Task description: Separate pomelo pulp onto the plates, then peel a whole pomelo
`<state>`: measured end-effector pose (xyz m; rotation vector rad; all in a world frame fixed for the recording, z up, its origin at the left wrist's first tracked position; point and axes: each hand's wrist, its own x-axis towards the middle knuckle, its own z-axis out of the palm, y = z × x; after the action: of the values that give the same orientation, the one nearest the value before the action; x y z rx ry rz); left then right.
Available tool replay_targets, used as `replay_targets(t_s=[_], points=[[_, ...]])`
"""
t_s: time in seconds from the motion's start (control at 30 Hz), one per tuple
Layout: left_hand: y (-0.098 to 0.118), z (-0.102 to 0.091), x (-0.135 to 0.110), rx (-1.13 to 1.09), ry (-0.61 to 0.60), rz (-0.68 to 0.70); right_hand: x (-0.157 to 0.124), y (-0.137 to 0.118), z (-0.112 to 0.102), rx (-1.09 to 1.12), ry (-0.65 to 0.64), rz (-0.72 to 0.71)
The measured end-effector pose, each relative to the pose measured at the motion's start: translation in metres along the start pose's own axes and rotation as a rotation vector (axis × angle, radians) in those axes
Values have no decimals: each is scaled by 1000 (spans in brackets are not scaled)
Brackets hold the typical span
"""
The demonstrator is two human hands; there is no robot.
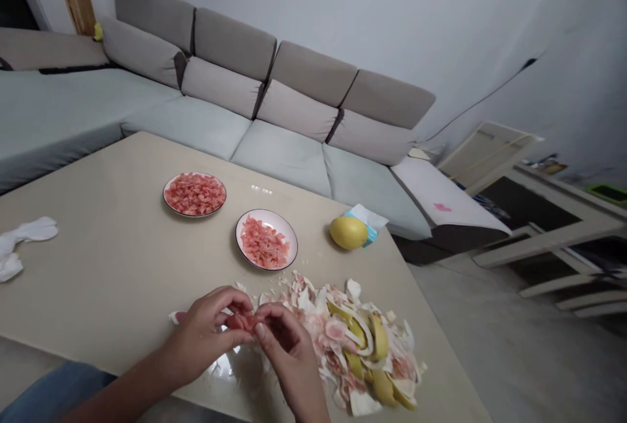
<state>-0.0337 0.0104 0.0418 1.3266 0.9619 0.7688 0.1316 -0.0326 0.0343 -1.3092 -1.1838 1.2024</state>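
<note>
Between the fingertips of both hands is a piece of red pomelo flesh, held low over the near part of the table. My left hand pinches it from the left, and my right hand grips its right end with thumb and fingers. Partly hidden behind my left hand, another small pinkish piece lies on the table. Beyond my hands stands a white dark-rimmed plate with some red pulp. Farther left, a second plate is heaped with pulp.
Right of my hands spreads a pile of yellow-green peels and pale membranes. A whole yellow pomelo sits by a tissue pack near the table's right edge. Crumpled white tissue lies at left. A grey sofa stands behind.
</note>
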Motion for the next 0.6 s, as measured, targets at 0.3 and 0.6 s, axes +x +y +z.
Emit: replay_targets(t_s=[0.3, 0.6], points=[[0, -2, 1, -134, -67, 28, 5, 13, 0, 179, -17, -13], [-9, -2, 4, -365, -155, -13, 2, 22, 23, 700, -27, 124]])
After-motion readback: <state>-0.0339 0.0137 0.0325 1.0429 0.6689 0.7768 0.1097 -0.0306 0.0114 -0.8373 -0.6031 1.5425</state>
